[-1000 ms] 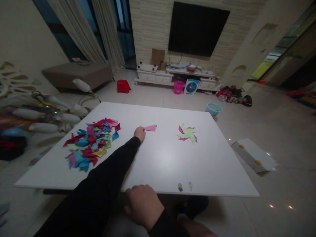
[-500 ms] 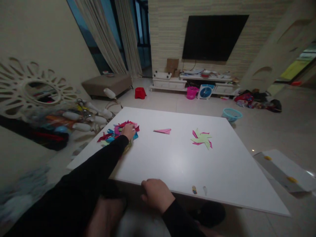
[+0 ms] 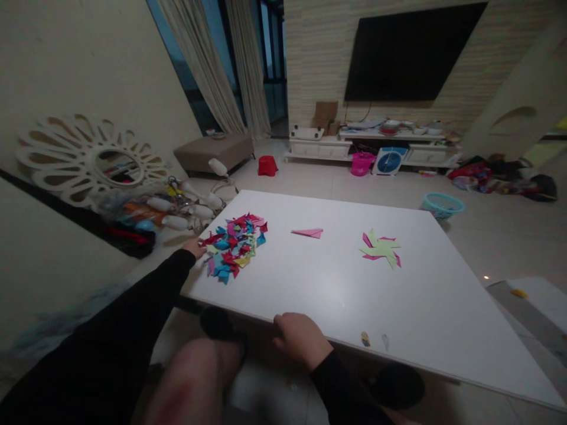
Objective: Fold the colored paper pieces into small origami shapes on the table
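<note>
On the white table [image 3: 310, 277], a pile of folded paper pieces [image 3: 234, 248] in red, blue, pink, green and yellow lies at the left. My left hand [image 3: 194, 248] is at the pile's left edge, by the table's side, its fingers small in view and reaching out with nothing seen in them. A pink paper plane [image 3: 309, 233] lies flat, right of the pile. Farther right is a green and pink paper pinwheel star [image 3: 381, 248]. My right hand [image 3: 303, 337] rests closed at the table's front edge, with no object visible in it.
Two small stickers [image 3: 365, 339] are near the front edge. Beyond the table stand a blue basket [image 3: 443, 203], a red stool [image 3: 267, 166], a pink bucket [image 3: 362, 164] and a fan [image 3: 389, 160]. A lamp with white shades [image 3: 197, 211] is close to the table's left side.
My left hand let go of the pink paper plane, passed over the pile and moved to its left edge. My right hand stays at the front edge. The view has turned left.
</note>
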The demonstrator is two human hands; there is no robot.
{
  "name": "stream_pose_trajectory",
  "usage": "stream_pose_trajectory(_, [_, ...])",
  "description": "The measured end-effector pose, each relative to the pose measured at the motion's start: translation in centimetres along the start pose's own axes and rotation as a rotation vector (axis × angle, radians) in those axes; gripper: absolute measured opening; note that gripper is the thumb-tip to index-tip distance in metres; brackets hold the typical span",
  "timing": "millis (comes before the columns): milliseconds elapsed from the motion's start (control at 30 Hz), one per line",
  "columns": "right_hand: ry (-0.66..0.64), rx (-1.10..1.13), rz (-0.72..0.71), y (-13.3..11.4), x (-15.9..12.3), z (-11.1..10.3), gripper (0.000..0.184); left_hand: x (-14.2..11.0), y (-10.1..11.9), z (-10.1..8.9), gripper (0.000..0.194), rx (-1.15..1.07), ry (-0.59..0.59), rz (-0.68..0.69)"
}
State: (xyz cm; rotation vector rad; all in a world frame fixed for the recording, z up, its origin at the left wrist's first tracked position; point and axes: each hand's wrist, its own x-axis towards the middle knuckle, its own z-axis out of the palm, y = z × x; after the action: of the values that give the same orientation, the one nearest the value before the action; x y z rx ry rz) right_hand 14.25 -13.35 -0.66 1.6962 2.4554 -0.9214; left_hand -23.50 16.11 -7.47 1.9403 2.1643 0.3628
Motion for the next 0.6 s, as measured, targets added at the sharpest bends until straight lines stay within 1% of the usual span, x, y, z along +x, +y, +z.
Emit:
stream_pose_trajectory(100, [-0.017, -0.007, 0.000, 0.0, 0.2, 0.1, 0.029, 0.2, 0.6, 1.1, 0.028, 0.011, -0.034, -0.011])
stream_pose_trajectory(233, [-0.034, -0.014, -0.002, -0.1, 0.4, 0.1, 0.029, 0.7, 2.0, 2.6, 0.029, 0.008, -0.066, 0.027])
stream_pose_trajectory(333, [-0.040, -0.012, -0.003, -0.1, 0.6, 0.1, 0.029, 0.7, 2.7, 3.1, 0.031, 0.018, -0.071, 0.051])
stream_pose_trajectory(467, [-0.026, -0.019, -0.010, -0.2, 1.0, 0.0, 0.028, 0.8, 3.0, 3.1, 0.032, 0.042, -0.054, 0.066])
stream_pose_trajectory(600, [-0.021, -0.022, -0.022, -0.4, 1.1, 0.0, 0.028, 0.7, 2.4, 2.2, 0.027, 0.080, -0.016, 0.046])
